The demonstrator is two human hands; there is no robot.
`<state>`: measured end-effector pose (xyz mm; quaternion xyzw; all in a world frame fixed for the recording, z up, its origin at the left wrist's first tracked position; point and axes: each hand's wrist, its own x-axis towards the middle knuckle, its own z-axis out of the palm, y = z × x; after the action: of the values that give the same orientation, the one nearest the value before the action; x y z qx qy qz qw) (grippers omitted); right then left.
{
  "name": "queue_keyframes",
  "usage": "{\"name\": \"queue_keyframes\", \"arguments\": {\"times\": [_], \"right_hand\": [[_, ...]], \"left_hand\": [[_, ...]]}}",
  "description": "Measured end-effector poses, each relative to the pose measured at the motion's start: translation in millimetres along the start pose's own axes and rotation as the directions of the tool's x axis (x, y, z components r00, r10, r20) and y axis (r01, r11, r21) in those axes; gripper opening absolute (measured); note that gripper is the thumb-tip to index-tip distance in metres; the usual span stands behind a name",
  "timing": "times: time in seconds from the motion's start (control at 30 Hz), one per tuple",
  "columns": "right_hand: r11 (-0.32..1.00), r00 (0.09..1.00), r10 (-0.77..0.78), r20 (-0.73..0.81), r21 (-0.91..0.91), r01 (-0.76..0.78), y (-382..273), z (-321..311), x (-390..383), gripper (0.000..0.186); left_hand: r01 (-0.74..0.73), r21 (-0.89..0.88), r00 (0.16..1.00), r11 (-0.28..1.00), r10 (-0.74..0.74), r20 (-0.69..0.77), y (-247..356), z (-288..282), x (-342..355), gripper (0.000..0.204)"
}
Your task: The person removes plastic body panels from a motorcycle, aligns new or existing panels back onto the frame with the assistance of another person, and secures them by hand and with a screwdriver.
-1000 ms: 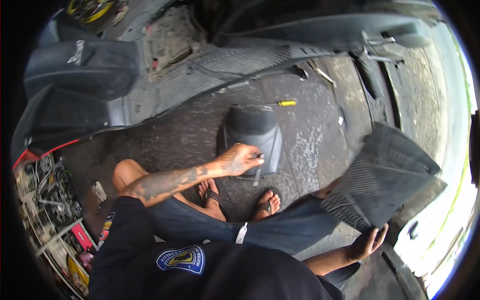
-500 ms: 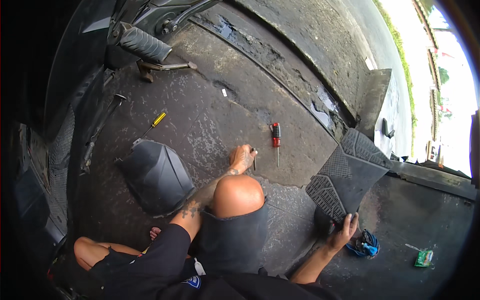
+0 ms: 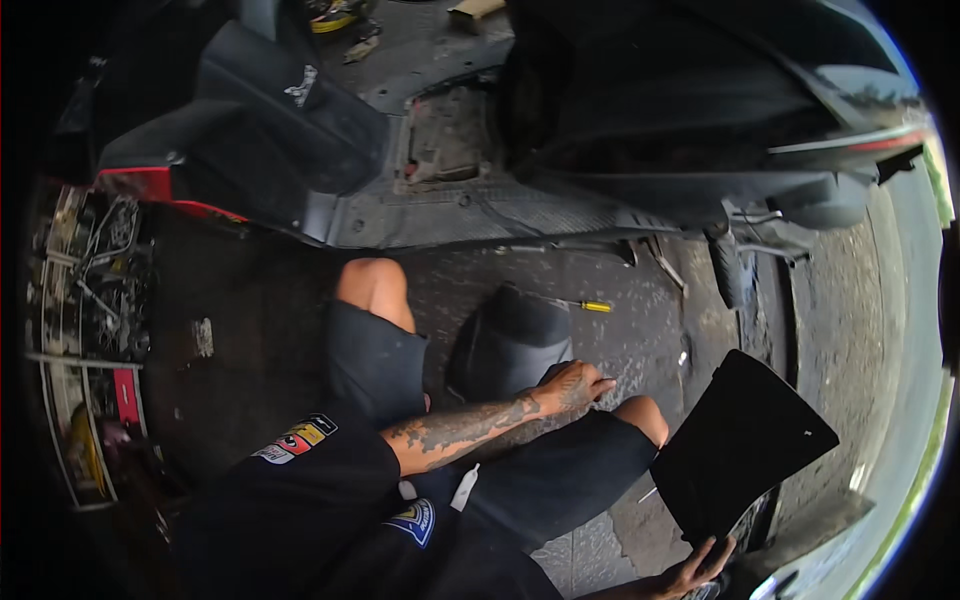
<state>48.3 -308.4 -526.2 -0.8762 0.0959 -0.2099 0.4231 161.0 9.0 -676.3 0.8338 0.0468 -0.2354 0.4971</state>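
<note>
My right hand point(image 3: 700, 567) grips the lower edge of a black rubber floor mat point(image 3: 745, 440), holding it upright off the ground with its dark, plain-looking face in view. My tattooed left hand point(image 3: 575, 387) is curled, one finger or thumb pointing right, beside the near right edge of a dark grey plastic cover point(image 3: 515, 340). Whatever lies within those fingers is too unclear to name. The cover rests on the floor beyond my forearm. Touching its far side, or just behind it, lies a yellow-handled screwdriver point(image 3: 597, 306).
A black scooter point(image 3: 640, 120) spans the far side, with an exposed recess point(image 3: 448, 140) in its footboard. Its footrest point(image 3: 725, 265) juts out at the right. A metal rack point(image 3: 90, 360) with parts stands at the left. A thin metal shaft point(image 3: 648, 495) shows by my knee.
The view has swung left, bringing the scooter across the top. My left hand has come back near the grey cover. The mat has turned from its patterned face to its plain one.
</note>
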Motion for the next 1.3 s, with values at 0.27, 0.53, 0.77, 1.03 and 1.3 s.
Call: {"name": "queue_keyframes", "arguments": {"times": [0.27, 0.53, 0.77, 1.03, 1.3], "right_hand": [[0.935, 0.720, -0.316, 0.618, 0.330, 0.127, -204.5, 143.1, 62.3, 0.021], [0.946, 0.648, -0.319, 0.691, 0.271, 0.176, -325.5, 358.9, 70.7, 0.060], [0.930, 0.680, -0.350, 0.644, 0.152, 0.335, -349.5, 440.3, 61.8, 0.056], [0.944, 0.709, -0.307, 0.635, 0.108, 0.312, -335.2, 452.2, 53.5, 0.051], [0.964, 0.696, -0.264, 0.668, 0.171, 0.201, -304.5, 469.8, 66.5, 0.052]], "left_hand": [[-0.433, -0.053, 0.364, 0.900, 0.121, -0.923, 38.7, -218.0, -152.0, 0.031], [-0.478, -0.206, 0.068, 0.854, -0.198, -0.978, -32.9, -248.0, -211.1, 0.036], [-0.410, -0.194, 0.196, 0.891, -0.122, -0.973, -40.9, -249.7, -212.4, 0.033], [-0.423, -0.206, 0.190, 0.882, -0.136, -0.972, -59.0, -260.8, -221.0, 0.030], [-0.445, -0.198, 0.171, 0.873, -0.134, -0.976, -61.1, -262.3, -220.4, 0.034]]}}
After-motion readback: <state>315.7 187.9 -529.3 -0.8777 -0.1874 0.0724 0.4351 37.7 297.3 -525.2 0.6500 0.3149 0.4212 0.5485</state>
